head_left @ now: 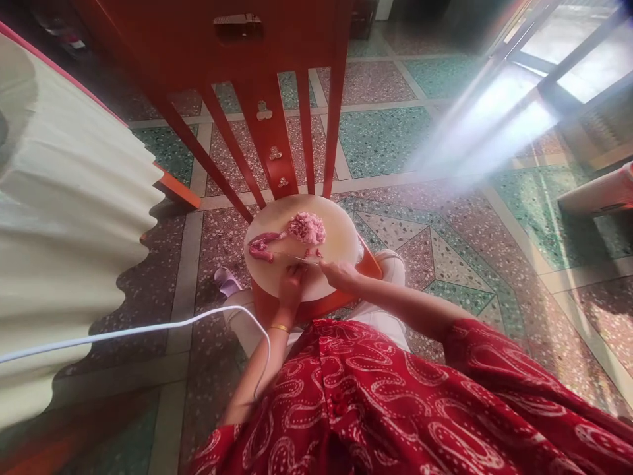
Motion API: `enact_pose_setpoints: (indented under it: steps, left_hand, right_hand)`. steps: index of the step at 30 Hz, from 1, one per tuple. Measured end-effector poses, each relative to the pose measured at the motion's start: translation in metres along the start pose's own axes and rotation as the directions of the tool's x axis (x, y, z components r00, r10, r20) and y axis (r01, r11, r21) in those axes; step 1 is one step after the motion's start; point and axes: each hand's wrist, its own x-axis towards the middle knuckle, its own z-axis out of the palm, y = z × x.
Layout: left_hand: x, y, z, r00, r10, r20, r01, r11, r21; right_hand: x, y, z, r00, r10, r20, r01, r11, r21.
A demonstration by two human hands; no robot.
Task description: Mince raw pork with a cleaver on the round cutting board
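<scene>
A round, pale cutting board [336, 221] rests on the seat of a red wooden chair in front of me. My right hand [341, 275] is closed around the handle of a knife [295, 256], whose thin blade points left across the board. Close below the blade, my left hand [293, 280] lies on the board with its fingers curled; whatever they may hold is hidden. A strip of raw meat [262, 245] curves beside the blade's tip. Beyond the knife sits a heap of minced meat [307, 228], and a few small meat bits [314, 253] lie nearer the blade.
The slatted chair back [257, 132] rises behind the board. On the left hangs a pale, wavy-edged cloth [74, 224]. A white cable [163, 325] runs from the left to my left arm. Patterned stone floor [386, 138] surrounds the chair.
</scene>
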Motion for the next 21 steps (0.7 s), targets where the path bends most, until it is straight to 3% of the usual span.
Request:
enact_pose_setpoints:
  steps: [3, 6, 10, 14, 17, 21]
  left_hand:
    - [0.002, 0.001, 0.001, 0.999, 0.041, 0.033, -0.041, 0.999, 0.018]
    - [0.004, 0.001, 0.000, 0.997, 0.070, 0.042, -0.070, 0.997, 0.011]
    - [0.002, 0.001, -0.003, 1.000, 0.022, -0.009, -0.022, 1.000, -0.009]
    - [0.001, 0.002, -0.004, 1.000, -0.015, 0.004, 0.015, 1.000, -0.003]
    - [0.001, 0.003, -0.003, 0.999, -0.038, 0.028, 0.038, 0.999, 0.003]
    - [0.000, 0.003, -0.003, 0.996, -0.067, 0.066, 0.069, 0.997, -0.039]
  right_hand:
    - [0.024, -0.018, -0.003, 0.999, -0.037, -0.020, 0.037, 0.999, 0.034]
    - [0.030, -0.020, -0.005, 0.997, -0.069, -0.031, 0.070, 0.997, 0.019]
    - [0.002, 0.007, -0.002, 0.999, -0.024, 0.045, 0.023, 1.000, 0.006]
    - [-0.029, 0.026, 0.002, 0.999, 0.032, 0.043, -0.032, 0.999, -0.013]
    - [-0.026, 0.016, 0.002, 0.998, 0.017, 0.054, -0.016, 1.000, -0.007]
    - [0.012, -0.015, -0.001, 0.999, -0.015, 0.043, 0.013, 0.999, 0.033]
